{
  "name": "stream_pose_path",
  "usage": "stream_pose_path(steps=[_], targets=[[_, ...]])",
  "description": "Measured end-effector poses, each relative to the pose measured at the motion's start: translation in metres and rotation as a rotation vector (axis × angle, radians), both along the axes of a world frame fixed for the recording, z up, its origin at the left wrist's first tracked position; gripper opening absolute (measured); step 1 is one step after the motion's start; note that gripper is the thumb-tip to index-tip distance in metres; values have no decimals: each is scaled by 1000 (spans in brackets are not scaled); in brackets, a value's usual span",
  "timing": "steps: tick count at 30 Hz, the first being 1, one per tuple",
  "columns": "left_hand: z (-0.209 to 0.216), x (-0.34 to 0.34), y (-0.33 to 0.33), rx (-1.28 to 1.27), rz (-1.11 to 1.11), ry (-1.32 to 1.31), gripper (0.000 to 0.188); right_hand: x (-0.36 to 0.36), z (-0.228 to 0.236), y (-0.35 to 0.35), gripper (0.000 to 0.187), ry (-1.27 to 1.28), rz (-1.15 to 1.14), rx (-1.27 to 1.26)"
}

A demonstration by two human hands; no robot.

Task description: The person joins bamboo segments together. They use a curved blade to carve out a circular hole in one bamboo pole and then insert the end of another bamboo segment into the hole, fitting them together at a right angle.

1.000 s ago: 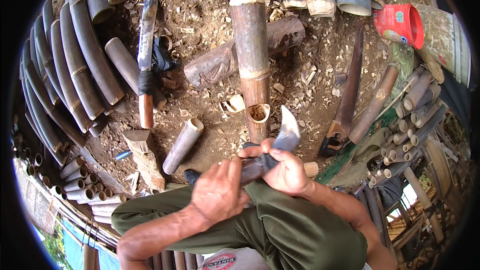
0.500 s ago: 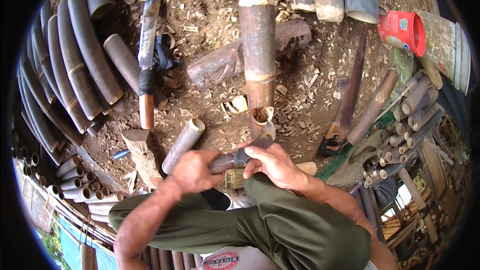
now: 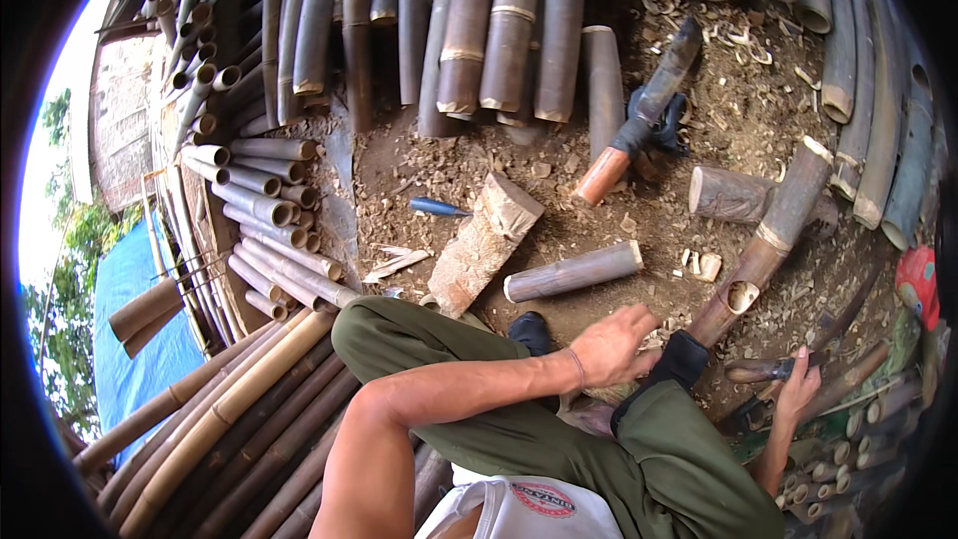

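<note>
My left hand (image 3: 611, 347) hovers in front of my lap, its fingers loosely bent and apart, with nothing visible in them. On the right, my right hand (image 3: 796, 386) grips a knife (image 3: 755, 370) near where the wooden handle meets the blade. The handle points left; the blade is mostly hidden or blurred behind the fingers. Between the hands, a bamboo tube (image 3: 766, 238) with a hole cut in its side slants away from me. Its far part rests across a short log (image 3: 726, 194), and its near end meets a black covering (image 3: 683, 357) by my leg.
A wooden block (image 3: 487, 240), a blue-handled tool (image 3: 439, 207) and a short bamboo piece (image 3: 574, 271) lie on the chip-strewn ground. Farther off lies a large blade with a wooden handle (image 3: 604, 176). Stacked bamboo (image 3: 274, 200) stands left; a red container (image 3: 916, 284) is far right.
The view has swung left. My left hand has let go of the knife handle and moved apart. My right hand, still holding the knife, has moved away to the right of the bamboo tube.
</note>
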State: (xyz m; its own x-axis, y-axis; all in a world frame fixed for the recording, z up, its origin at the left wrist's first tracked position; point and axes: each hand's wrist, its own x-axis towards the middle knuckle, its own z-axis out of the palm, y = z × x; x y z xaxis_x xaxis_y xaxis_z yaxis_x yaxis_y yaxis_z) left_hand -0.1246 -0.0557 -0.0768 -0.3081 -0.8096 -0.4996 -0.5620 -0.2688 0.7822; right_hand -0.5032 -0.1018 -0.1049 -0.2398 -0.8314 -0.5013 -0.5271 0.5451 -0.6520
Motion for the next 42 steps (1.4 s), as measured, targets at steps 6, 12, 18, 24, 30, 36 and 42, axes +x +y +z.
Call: stream_pose_path(steps=[6, 12, 18, 24, 30, 36, 42], targets=[[-40, 93, -14, -71, 604, -247, 26, -6, -39, -11, 54, 407, 211, 315], [-79, 192, -11, -128, 1294, -543, 31, -15, -78, 3, 66, 734, 419, 240], [-118, 259, 19, 287, 1488, -819, 68, 11, -64, 10, 59, 666, 442, 303], [-122, 274, 11, 481, 1495, -752, 68, -21, -77, 37, 55, 478, 335, 289], [-118, 279, 19, 323, 1512, -709, 49, -21, -79, 46, 53, 409, 308, 310], [-48, 261, -42, -697, 1285, -798, 33, 2, -31, 51, 43, 548, 392, 116], [69, 136, -94, -953, 518, -405, 62, 110, 72, 18, 58, -273, 193, -215]])
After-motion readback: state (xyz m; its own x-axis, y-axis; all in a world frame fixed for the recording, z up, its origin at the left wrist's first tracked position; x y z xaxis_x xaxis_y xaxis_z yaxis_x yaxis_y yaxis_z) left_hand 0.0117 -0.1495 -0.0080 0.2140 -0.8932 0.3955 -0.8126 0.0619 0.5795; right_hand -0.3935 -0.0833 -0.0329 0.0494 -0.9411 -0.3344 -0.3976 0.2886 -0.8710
